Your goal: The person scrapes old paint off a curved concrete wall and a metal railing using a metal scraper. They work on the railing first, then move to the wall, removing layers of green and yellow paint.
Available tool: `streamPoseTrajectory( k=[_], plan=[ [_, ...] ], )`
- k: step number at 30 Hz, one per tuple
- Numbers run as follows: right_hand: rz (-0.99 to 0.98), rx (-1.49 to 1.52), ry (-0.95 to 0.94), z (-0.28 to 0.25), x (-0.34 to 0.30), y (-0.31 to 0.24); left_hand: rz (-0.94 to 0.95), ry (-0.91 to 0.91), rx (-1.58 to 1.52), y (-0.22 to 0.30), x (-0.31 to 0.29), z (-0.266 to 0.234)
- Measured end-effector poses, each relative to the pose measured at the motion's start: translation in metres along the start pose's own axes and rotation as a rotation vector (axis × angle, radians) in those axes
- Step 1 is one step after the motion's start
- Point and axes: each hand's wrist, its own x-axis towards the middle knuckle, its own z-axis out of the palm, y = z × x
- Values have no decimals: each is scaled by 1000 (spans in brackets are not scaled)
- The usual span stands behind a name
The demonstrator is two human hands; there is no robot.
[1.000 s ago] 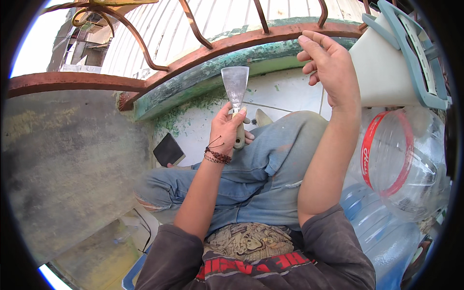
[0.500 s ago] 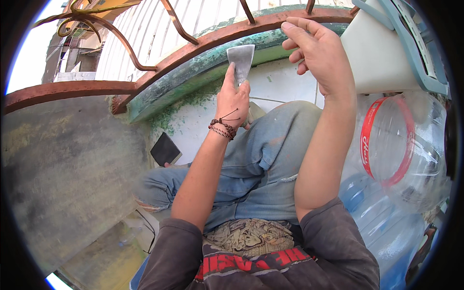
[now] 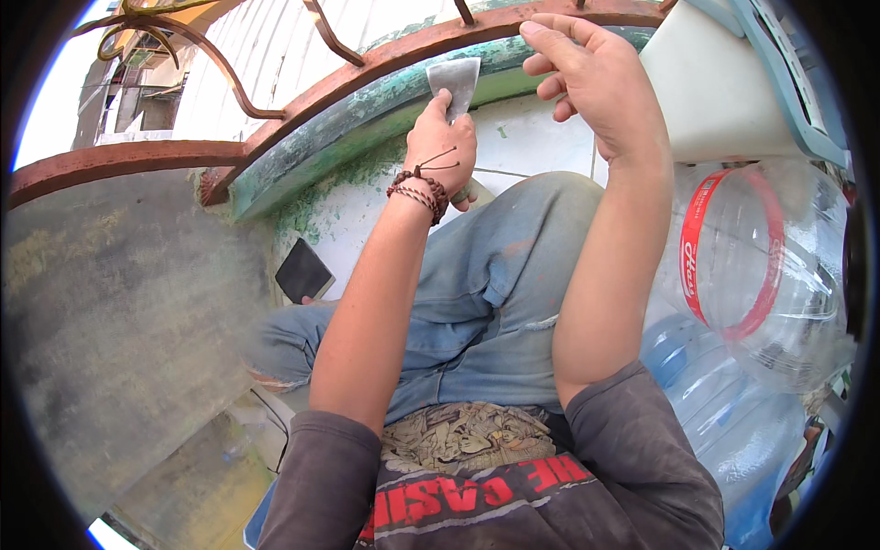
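My left hand [image 3: 443, 142] is wrapped around a scraper [image 3: 456, 82] with a wide grey metal blade. The index finger lies along the blade, and the palm hides most of the handle. The blade points away from me, over the green painted ledge [image 3: 367, 128] with its worn, flaking paint. My right hand [image 3: 596, 78] is raised farther right, near the rusty red railing [image 3: 385, 57]. Its fingers are loosely bent and apart, and I see nothing in them. Green paint flakes [image 3: 321, 197] are scattered on the white floor tiles below the ledge.
A grey wall [image 3: 119, 321] rises at my left. A dark flat object [image 3: 304, 271] lies by my knee. Large clear plastic bottles [image 3: 820, 266] crowd my right side, below a white and blue-grey container [image 3: 715, 96]. My bent legs [image 3: 495, 275] fill the middle.
My left hand, with the scraper, sits slightly higher in the view. The right hand has shifted a little up and left, and the whole view has tilted slightly.
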Motion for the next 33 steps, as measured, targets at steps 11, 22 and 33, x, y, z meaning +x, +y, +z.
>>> streamPoseTrajectory(
  k=[11,22,33],
  plan=[
    [-101,-72,105,-7,2,10,50,6,118,-14,20,-17],
    [-11,-59,98,9,-11,-8,108,116,19,-29,14,-12],
    [-12,-60,79,12,-1,-1,65,201,-53,-45,-4,-19]
  ],
)
